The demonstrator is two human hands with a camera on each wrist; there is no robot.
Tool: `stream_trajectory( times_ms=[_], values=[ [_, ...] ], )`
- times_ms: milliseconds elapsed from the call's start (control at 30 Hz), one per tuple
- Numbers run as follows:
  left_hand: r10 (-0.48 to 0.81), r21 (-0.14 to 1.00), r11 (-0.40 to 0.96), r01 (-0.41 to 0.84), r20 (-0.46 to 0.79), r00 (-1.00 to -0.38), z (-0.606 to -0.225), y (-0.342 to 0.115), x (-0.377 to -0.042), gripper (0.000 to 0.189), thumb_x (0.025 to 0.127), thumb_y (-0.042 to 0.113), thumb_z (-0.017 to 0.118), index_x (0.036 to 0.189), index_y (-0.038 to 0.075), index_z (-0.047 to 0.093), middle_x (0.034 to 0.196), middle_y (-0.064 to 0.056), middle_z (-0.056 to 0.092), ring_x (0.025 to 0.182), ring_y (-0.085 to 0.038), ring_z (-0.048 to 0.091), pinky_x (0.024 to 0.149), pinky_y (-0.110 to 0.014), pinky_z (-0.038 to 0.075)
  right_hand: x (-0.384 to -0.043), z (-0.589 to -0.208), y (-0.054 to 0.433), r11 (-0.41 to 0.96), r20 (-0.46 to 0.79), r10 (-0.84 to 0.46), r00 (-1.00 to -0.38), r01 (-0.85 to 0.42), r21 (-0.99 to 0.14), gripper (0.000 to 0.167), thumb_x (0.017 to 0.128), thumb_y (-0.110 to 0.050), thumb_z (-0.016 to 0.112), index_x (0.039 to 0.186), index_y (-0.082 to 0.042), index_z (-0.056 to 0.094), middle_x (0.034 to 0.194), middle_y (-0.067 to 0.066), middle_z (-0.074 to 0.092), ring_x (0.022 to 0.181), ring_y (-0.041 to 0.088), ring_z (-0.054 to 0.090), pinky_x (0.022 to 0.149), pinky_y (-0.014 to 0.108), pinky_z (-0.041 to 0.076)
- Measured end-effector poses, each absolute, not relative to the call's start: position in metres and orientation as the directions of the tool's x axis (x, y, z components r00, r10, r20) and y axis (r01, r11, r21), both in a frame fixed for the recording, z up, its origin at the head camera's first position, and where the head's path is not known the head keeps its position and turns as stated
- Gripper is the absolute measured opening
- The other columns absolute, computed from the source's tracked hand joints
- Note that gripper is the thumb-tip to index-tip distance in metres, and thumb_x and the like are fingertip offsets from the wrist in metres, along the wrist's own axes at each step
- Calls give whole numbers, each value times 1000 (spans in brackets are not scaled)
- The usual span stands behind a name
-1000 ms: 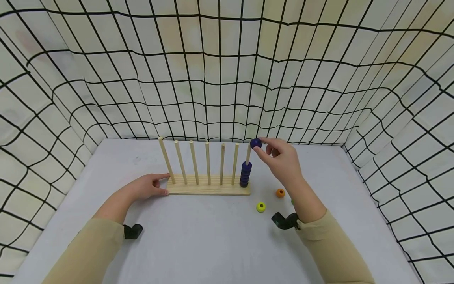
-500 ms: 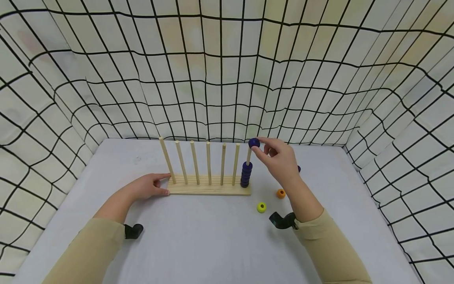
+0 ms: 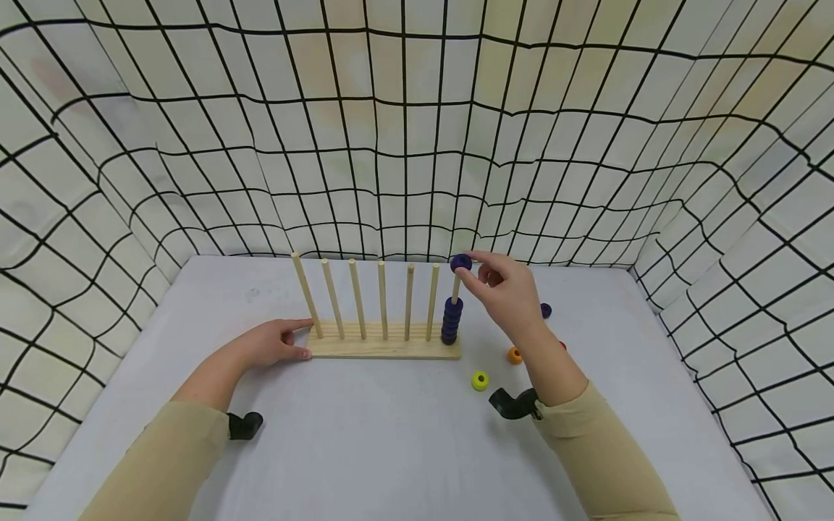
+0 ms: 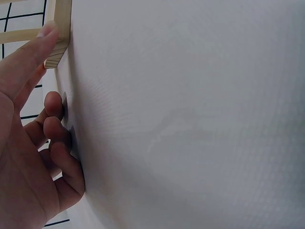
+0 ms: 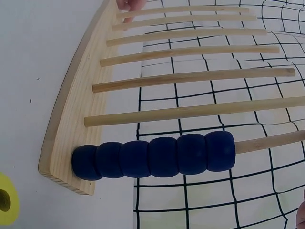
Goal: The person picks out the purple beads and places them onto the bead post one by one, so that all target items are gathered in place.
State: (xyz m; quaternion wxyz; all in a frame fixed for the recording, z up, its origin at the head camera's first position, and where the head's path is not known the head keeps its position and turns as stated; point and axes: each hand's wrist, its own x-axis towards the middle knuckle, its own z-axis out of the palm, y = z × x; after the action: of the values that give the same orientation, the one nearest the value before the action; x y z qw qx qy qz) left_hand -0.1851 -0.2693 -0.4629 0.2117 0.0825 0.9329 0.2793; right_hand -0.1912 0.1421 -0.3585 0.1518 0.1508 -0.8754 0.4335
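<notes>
A wooden peg rack (image 3: 384, 349) with several upright pegs stands on the table. My left hand (image 3: 270, 341) holds its left end between thumb and index finger; in the left wrist view that hand's other fingers (image 4: 58, 129) curl against the tabletop. Dark blue beads (image 3: 452, 321) are stacked on the rightmost peg (image 5: 267, 142), filling its lower part. At that peg's top, my right hand (image 3: 511, 293) pinches another dark blue bead (image 3: 461, 263) between thumb and index finger. Whether the peg tip is inside its hole is hidden.
Right of the rack lie a yellow bead (image 3: 480, 380), an orange bead (image 3: 515, 355) and a loose blue bead (image 3: 546, 310). A red bead (image 3: 563, 346) is mostly hidden behind the right forearm. Black netting (image 3: 404, 152) rises around the white table (image 3: 365, 449).
My right hand has shifted slightly left, bringing the pinched blue bead from beside the rightmost peg to its tip. Loose blue and red beads came into view. The left hand stays put.
</notes>
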Motion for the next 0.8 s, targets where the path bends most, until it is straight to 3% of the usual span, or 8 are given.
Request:
stream_trajectory(
  times_ms=[800],
  values=[
    [253, 557, 830, 9, -362, -897, -462, -269, -185, 77, 86, 37, 77, 149, 7, 45, 83, -5, 45, 73, -20, 42, 64, -34, 34, -190, -358, 141, 631, 320, -126, -939, -324, -705, 39, 91, -38, 73, 124, -17, 71, 78, 2, 57, 74, 19, 49, 59, 31, 41]
  ],
)
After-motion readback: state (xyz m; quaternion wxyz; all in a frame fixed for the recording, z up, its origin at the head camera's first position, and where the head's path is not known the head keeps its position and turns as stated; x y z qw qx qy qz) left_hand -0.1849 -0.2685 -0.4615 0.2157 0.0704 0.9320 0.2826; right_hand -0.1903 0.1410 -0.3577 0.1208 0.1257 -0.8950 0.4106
